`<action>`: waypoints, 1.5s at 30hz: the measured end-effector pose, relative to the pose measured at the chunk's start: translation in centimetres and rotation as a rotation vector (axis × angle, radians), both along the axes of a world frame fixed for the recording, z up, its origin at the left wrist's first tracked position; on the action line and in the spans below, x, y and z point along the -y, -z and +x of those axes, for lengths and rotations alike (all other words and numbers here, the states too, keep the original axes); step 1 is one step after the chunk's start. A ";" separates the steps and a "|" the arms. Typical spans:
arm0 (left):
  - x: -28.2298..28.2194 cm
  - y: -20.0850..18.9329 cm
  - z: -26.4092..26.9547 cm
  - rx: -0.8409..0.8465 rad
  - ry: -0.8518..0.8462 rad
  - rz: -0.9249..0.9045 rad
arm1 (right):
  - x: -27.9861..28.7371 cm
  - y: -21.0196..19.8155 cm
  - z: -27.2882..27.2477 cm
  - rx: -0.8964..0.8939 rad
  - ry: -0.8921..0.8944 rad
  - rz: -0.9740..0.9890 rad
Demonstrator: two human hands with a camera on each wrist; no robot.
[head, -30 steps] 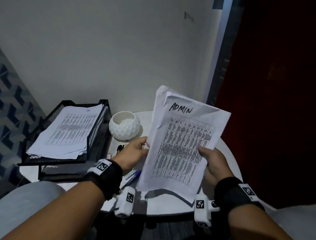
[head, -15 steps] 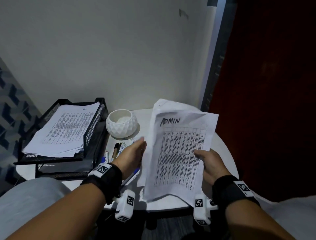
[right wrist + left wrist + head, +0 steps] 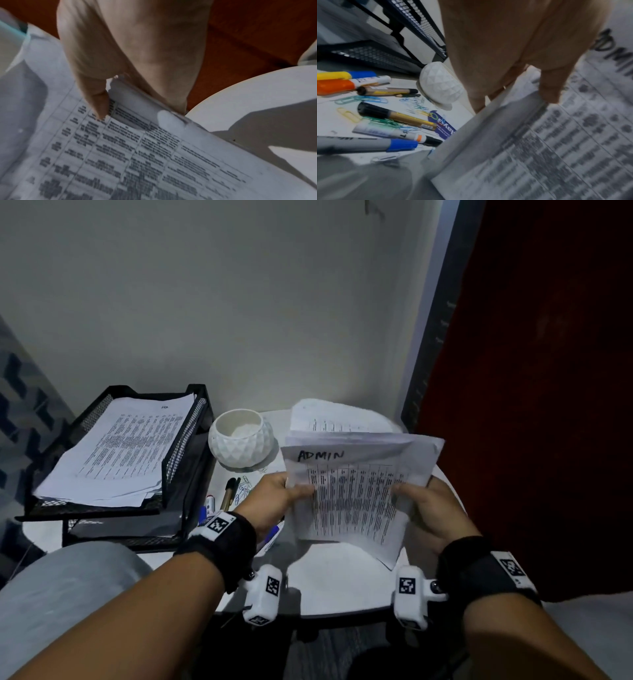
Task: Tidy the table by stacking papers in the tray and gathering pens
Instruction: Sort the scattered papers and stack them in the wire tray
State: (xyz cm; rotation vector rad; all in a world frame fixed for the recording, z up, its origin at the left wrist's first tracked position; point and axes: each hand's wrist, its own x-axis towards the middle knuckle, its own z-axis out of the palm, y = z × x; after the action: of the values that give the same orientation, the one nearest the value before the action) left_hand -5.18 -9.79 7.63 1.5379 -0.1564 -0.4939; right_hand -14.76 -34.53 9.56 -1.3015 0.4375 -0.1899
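Note:
Both hands hold a stack of printed papers (image 3: 352, 494) headed "ADMIN" above the round white table (image 3: 342, 583). My left hand (image 3: 274, 501) pinches the stack's left edge, thumb on the top sheet (image 3: 556, 135). My right hand (image 3: 424, 508) pinches its right edge, thumb on the print (image 3: 120, 148). A black mesh tray (image 3: 185, 446) with a pile of papers (image 3: 116, 453) stands at the left. Several pens and markers (image 3: 393, 117) lie between the tray and the held stack, partly hidden by my left wrist in the head view.
A white faceted bowl (image 3: 241, 441) stands behind the pens beside the tray. Coloured paper clips (image 3: 414, 102) and a blue card (image 3: 441, 125) lie among the pens. A wall runs behind the table; a dark red panel (image 3: 531, 405) is at the right.
The stack has tipped from nearly upright towards flat and come lower over the table. Both hands now pinch it at its two side edges.

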 end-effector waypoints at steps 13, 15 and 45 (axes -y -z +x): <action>0.2 -3.1 0.6 0.211 0.021 -0.114 | 1.8 -2.6 -0.2 0.202 0.008 -0.101; 0.1 -3.9 0.5 0.251 -0.022 -0.127 | 1.6 -2.4 -0.2 0.159 0.040 -0.101; 1.6 6.7 -2.3 0.129 -0.024 0.369 | -4.3 8.6 -1.3 -0.164 0.231 -0.254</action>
State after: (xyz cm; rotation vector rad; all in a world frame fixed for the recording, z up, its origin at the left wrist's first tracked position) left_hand -7.50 -11.41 0.90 1.9324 -0.1514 -0.4203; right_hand -16.05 -30.19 0.96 -1.5207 0.7223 -0.3422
